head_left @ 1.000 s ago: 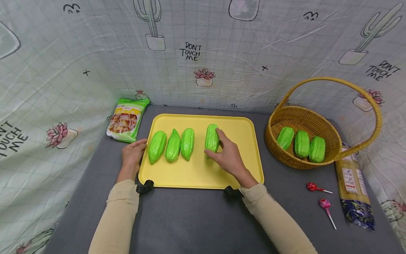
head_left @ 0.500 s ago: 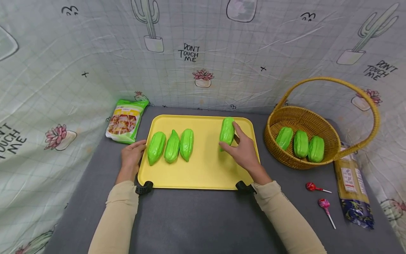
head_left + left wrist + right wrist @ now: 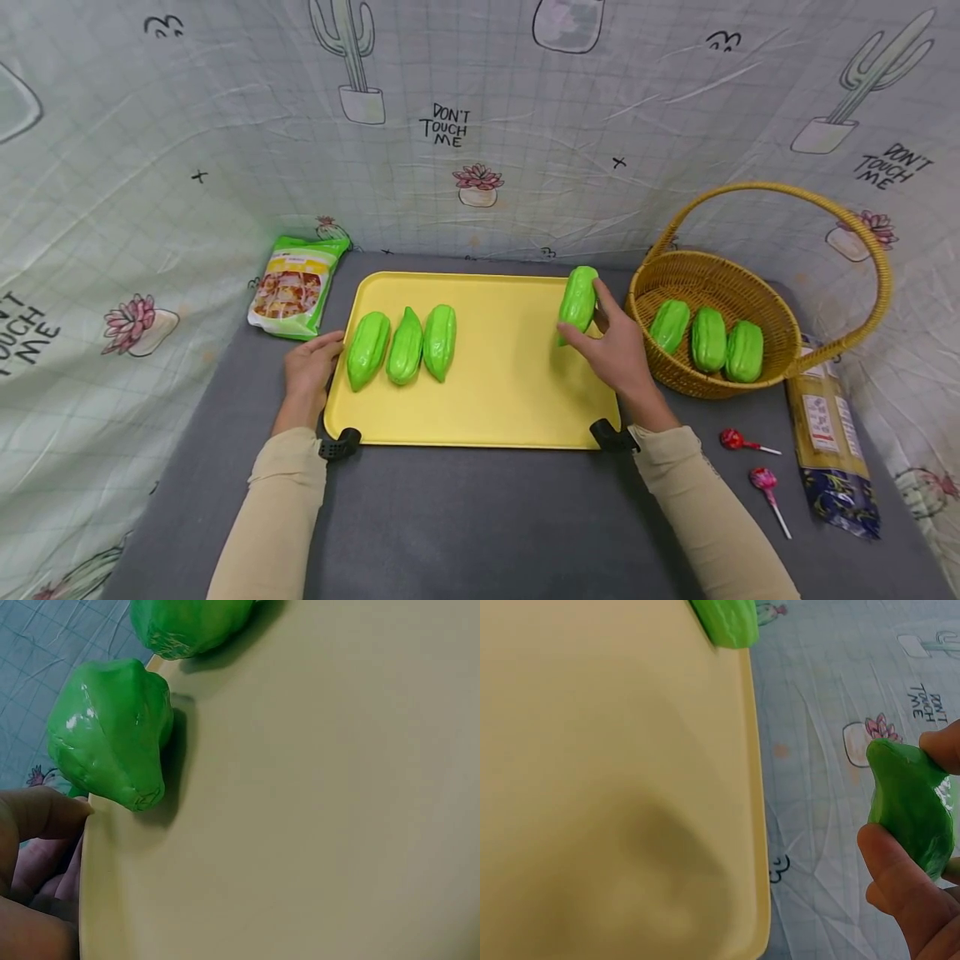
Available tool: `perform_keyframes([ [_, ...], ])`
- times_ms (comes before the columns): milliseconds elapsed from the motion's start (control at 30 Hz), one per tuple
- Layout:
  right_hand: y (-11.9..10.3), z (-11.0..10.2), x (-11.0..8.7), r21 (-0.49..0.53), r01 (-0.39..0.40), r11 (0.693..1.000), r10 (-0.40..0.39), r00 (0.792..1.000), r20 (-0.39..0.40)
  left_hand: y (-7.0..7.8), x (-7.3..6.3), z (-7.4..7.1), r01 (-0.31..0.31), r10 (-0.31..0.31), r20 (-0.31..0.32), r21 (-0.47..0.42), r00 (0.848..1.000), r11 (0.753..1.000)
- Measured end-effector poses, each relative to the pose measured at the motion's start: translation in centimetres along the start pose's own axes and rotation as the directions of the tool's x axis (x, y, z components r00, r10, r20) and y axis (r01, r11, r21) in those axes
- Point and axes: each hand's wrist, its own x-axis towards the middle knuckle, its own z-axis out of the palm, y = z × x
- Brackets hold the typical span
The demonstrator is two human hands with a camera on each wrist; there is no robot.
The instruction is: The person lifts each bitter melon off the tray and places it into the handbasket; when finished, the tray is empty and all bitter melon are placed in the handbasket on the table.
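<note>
My right hand (image 3: 621, 350) holds a glossy green star fruit (image 3: 578, 297) above the right end of the yellow tray (image 3: 495, 417). The right wrist view shows thumb and fingers pinching the ridged star fruit (image 3: 907, 802) from both sides, with its shadow cast on the tray. At the tray's left edge, my left hand (image 3: 309, 371) grips the rim; in the left wrist view a fingertip (image 3: 75, 812) presses on it and other fingers curl outside. Just right of this hand lie three star fruits on the tray, the leftmost star fruit (image 3: 368, 351) closest to the rim.
A wicker basket (image 3: 675, 379) with a tall arched handle stands right of the tray, holding three star fruits (image 3: 708, 339). Two lollipops (image 3: 763, 478) and a gold-and-blue packet (image 3: 832, 442) lie near it. A green snack bag (image 3: 296, 287) sits behind my left hand.
My right hand has lifted the star fruit off the tray and carried it rightward toward the basket. My left hand has stayed at the tray's left edge.
</note>
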Motion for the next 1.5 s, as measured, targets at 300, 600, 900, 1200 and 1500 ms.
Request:
perform_keyframes([
  [300,0.7,-2.4,0.1,-0.047,-0.023,0.999,0.021,0.999,-0.042,0.0,-0.1,-0.1,-0.007,0.007,0.004,0.001,1.0,1.0],
  [600,1.5,-4.7,0.0,-0.045,-0.08,0.996,0.074,0.99,-0.117,0.1,-0.1,-0.1,-0.008,0.008,0.003,-0.012,1.0,1.0],
  [900,3.0,-8.1,0.1,-0.026,-0.157,0.987,0.15,0.973,-0.177,0.1,-0.3,0.1,-0.011,0.011,-0.009,-0.004,1.0,1.0],
  [1200,5.1,-10.6,0.4,-0.03,-0.236,0.971,0.224,0.95,-0.215,0.3,-0.4,0.2,-0.018,0.018,-0.004,0.001,1.0,1.0],
  [1500,6.7,-11.2,0.9,-0.086,-0.248,0.965,0.232,0.959,-0.164,0.4,-0.4,0.2,-0.012,0.012,-0.003,0.006,1.0,1.0],
])
